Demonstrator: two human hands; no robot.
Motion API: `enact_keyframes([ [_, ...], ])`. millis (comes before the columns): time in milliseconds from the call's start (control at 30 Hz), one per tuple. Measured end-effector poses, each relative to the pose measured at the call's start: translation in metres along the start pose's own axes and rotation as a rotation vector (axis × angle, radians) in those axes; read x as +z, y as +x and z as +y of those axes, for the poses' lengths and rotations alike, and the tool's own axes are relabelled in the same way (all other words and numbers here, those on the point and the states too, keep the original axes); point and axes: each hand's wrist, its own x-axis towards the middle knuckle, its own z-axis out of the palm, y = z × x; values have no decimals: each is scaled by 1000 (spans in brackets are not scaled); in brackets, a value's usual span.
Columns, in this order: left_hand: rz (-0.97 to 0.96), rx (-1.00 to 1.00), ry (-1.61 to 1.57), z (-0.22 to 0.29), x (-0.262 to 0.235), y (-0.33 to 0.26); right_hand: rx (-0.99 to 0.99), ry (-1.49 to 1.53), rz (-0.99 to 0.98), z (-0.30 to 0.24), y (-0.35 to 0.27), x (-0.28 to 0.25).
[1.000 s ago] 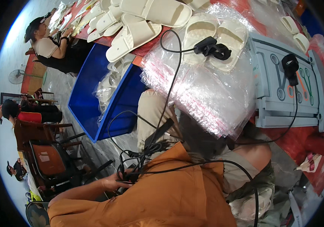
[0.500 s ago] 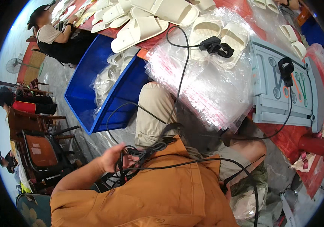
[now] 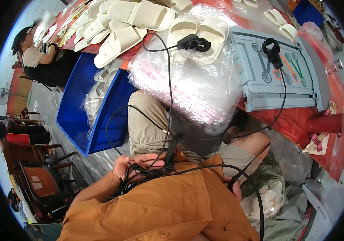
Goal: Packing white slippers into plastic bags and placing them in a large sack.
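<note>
Cables (image 3: 145, 172), black and looped in a loose tangle, lie in the left hand (image 3: 133, 162) against the front of an orange shirt (image 3: 151, 215), as I look down from afar. Its fingers curl around part of the bunch. The right hand (image 3: 236, 191) is half hidden beside the shirt, with a dark item (image 3: 232, 184) at its fingers; I cannot tell whether it is gripped. One cable climbs from the tangle to a black strap (image 3: 196, 42) lying on a pair of cream slippers (image 3: 213, 31), which sit with clear bags (image 3: 188, 88) on the red worktop (image 3: 292, 134). Another black strap rests on a grey panel (image 3: 260, 103) to the right, its cable hanging over the edge. A blue bin (image 3: 111, 130) stands near the left knee (image 3: 141, 104). I judge snagging the chief risk: a tug on the tangle could drag the first strap off, and the slippers with it, since the plastic looks slick. Crossed loops might tighten into a knot, and the loop beside the bin could catch its corner.
</note>
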Motion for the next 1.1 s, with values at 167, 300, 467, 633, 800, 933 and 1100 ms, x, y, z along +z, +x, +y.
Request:
enact_keyframes([
  [167, 259, 241, -208, -24, 10, 5, -119, -238, -6, -7, -2, 2],
  [300, 637, -169, 431, 5, 9, -14, -171, -433, 95, 3, 9, -25],
  [467, 335, -555, 705, 37, 25, -24, -263, -405, 158, -1, 7, -17],
  [633, 116, -242, 19, 39, 14, -31, 25, -72, 369, -17, 9, -21],
  [800, 262, 164, -604, -11, 2, -16, -183, -235, 249, -19, 21, -10],
  [933, 318, 253, -199, -25, -18, -12, -402, -432, 181, -11, 26, 2],
  [1100, 588, -182, 897, 15, 14, -1, -118, -655, 1, -18, 19, 8],
])
